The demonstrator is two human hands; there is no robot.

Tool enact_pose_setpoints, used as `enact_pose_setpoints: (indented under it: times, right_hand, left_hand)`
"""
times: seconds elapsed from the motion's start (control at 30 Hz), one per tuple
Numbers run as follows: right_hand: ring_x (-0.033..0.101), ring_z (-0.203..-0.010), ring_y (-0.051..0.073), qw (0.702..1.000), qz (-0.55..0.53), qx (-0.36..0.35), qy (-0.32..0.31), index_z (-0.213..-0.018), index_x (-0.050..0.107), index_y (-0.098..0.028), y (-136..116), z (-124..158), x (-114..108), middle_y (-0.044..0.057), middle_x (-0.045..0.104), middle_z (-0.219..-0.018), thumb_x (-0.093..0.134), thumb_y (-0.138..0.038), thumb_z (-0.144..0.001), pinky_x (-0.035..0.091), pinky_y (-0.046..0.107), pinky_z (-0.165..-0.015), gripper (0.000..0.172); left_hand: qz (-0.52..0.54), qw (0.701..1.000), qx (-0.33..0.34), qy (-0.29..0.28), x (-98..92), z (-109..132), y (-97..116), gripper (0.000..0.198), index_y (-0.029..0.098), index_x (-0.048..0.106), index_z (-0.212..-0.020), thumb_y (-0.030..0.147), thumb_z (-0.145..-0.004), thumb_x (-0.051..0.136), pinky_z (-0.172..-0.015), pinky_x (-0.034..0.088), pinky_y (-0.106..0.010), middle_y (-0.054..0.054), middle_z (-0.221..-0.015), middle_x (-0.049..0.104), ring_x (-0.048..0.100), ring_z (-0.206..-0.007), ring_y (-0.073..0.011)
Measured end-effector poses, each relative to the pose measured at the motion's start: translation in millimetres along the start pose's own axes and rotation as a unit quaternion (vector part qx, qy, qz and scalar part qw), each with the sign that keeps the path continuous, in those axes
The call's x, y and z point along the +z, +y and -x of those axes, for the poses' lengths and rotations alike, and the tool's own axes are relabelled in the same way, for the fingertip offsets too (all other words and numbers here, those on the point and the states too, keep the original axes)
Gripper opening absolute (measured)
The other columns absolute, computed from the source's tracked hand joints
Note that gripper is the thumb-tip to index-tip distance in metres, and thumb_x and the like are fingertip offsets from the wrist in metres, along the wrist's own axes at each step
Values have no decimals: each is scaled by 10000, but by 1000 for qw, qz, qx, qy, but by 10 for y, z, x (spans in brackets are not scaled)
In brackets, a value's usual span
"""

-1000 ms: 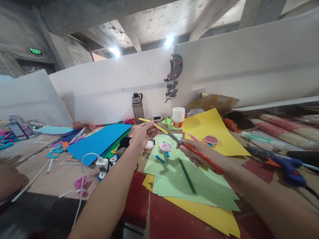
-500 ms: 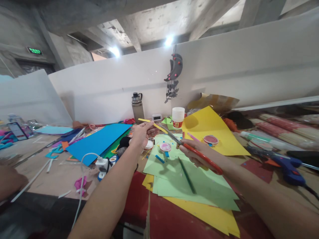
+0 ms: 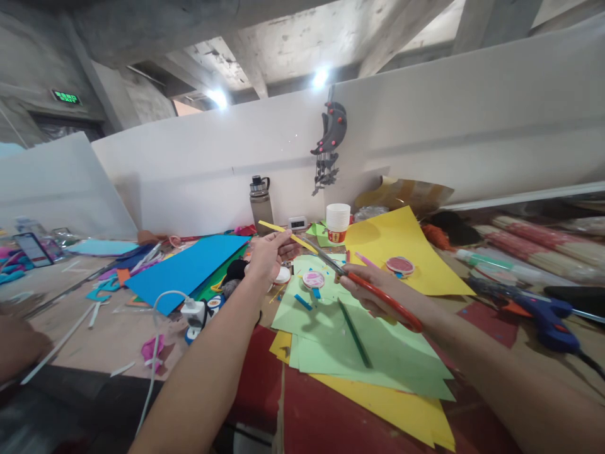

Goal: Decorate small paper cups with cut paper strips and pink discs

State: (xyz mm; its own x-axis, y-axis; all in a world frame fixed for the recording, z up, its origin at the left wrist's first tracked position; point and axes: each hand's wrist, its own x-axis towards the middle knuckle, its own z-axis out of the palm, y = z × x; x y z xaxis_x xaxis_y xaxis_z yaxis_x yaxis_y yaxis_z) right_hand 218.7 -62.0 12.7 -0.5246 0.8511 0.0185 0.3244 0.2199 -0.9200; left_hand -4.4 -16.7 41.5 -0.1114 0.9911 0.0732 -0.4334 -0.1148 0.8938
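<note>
My left hand is raised over the table and pinches a thin yellow paper strip that sticks out to both sides. My right hand grips red-handled scissors; their blades point up-left and meet the strip's right end. Both hands hover above a stack of light green sheets lying on yellow sheets. A dark green pencil lies on the green stack.
A blue sheet, a white charger with cable, a grey bottle, stacked paper cups, a large yellow sheet, small round lids and a blue glue gun crowd the table. Another person's arm shows at the left.
The left end of the yellow strip has tipped slightly upward in my left hand. Both hands and the scissors stay nearly still.
</note>
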Motion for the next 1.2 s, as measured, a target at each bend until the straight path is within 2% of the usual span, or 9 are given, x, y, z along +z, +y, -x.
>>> enact_pose_setpoints:
  times: [0.23,0.4,0.63,1.0,1.2]
  right_hand:
    - [338,-389,54,1000,19,16,9,-970,547,-199,-60,20,-13,-91,346,-539,581,-585,-783,276,187,-363,430]
    - [327,-370,52,999,31,4,9,-920,549,-190,-89,29,-16,-90,344,-513,562,-590,-793,280,188,-353,420]
    - [347,-359,58,999,50,-2,18,-927,572,-190,-112,44,-21,-77,391,-494,560,-601,-783,295,193,-357,435]
    - [336,-346,59,998,64,-4,25,-897,589,-192,-122,53,-23,-80,386,-465,567,-591,-782,254,188,-344,415]
    - [352,-354,59,998,61,-11,9,-982,566,-200,-103,49,-12,-81,396,-488,523,-605,-812,296,192,-354,442]
  left_hand:
    - [-3,1000,2,1,-5,-3,8,57,106,630,-780,141,-758,669,-629,566,-242,-76,-698,709,686,-615,-144]
    - [-5,1000,4,-1,-27,-33,-6,77,110,636,-786,155,-747,685,-639,569,-252,-89,-734,719,700,-660,-164]
    - [0,1000,2,-2,-9,-16,11,118,116,644,-802,164,-722,716,-655,571,-245,-72,-734,718,693,-639,-143]
    - [-10,1000,4,-6,-18,-20,24,61,104,652,-791,160,-767,662,-632,560,-233,-97,-746,725,689,-638,-141]
    - [-10,1000,-4,-3,-2,1,35,71,106,650,-793,157,-755,680,-638,553,-231,-100,-750,726,697,-671,-153]
